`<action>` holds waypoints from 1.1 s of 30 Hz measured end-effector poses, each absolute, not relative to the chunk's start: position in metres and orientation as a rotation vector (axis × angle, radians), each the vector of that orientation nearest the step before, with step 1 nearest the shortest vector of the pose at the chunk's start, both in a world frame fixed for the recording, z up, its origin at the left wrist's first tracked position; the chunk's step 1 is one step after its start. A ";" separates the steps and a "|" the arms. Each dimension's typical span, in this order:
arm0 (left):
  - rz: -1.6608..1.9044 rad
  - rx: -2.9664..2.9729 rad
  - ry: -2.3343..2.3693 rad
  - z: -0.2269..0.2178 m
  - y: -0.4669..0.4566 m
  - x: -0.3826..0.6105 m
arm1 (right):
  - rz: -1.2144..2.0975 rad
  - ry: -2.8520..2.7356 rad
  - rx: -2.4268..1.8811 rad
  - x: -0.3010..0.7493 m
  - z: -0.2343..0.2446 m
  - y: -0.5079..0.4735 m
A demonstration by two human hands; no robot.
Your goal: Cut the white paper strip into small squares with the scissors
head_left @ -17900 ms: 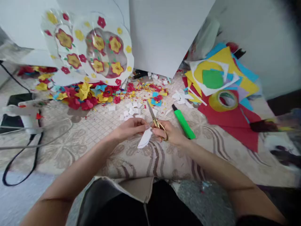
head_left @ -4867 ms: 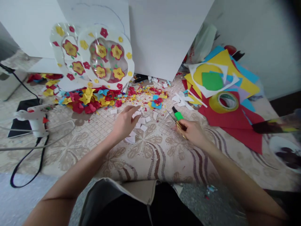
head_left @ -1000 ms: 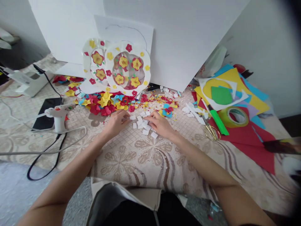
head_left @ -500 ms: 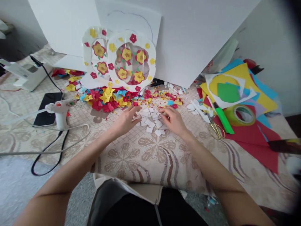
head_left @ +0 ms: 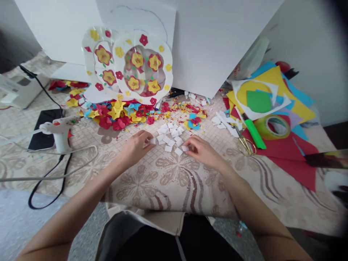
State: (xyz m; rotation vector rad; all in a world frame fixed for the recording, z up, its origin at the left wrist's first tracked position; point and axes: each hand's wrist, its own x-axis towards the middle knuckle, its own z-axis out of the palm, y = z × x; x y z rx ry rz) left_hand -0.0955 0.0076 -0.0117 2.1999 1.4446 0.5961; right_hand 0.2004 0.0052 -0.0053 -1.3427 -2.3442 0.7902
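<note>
Small white paper squares [head_left: 169,139] lie in a loose pile on the patterned tablecloth between my hands. At the pile's left side is my left hand [head_left: 136,148], its thumb and fingers closed on a white paper square [head_left: 153,141]. Facing it from the right, my right hand [head_left: 205,151] has its fingertips closed on another white paper square [head_left: 185,148]. How many squares sit inside either hand is hidden by the fingers.
Behind stand two flower-decorated white frames [head_left: 144,69] above coloured paper flowers [head_left: 116,114]. A white glue gun [head_left: 62,136] and black phone [head_left: 45,127] are left. At right lie gold scissors [head_left: 247,145], a green cutter [head_left: 255,133], tape [head_left: 276,127] and red paper [head_left: 296,159].
My hands have drawn back toward me, the left also moving outward. Both now pinch white squares at the pile's sides, where my left fingers were spread before. The whole view has shifted slightly.
</note>
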 end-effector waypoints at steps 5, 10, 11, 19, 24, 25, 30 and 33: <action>0.614 2.392 1.523 -0.007 -0.002 -0.087 | 0.675 -2.165 -1.422 0.208 -0.003 0.007; 0.627 2.431 1.442 -0.005 0.003 -0.076 | 0.754 -2.120 -1.362 0.206 -0.008 0.005; 0.631 2.420 1.429 -0.005 0.006 -0.077 | 0.778 -2.144 -1.345 0.206 -0.008 0.005; 0.695 2.303 1.572 -0.010 0.017 -0.104 | 0.810 -2.280 -1.349 0.204 -0.011 0.002; 0.814 2.207 1.598 -0.016 0.020 -0.107 | 0.914 -2.338 -1.263 0.209 -0.008 0.004; 0.846 2.185 1.600 -0.016 0.020 -0.107 | 0.914 -2.347 -1.244 0.210 -0.008 0.005; 0.943 2.077 1.618 -0.019 0.018 -0.108 | 0.835 -2.336 -1.307 0.207 -0.015 0.004; 0.941 2.057 1.621 -0.020 0.017 -0.110 | 0.742 -2.290 -1.305 0.204 -0.016 0.001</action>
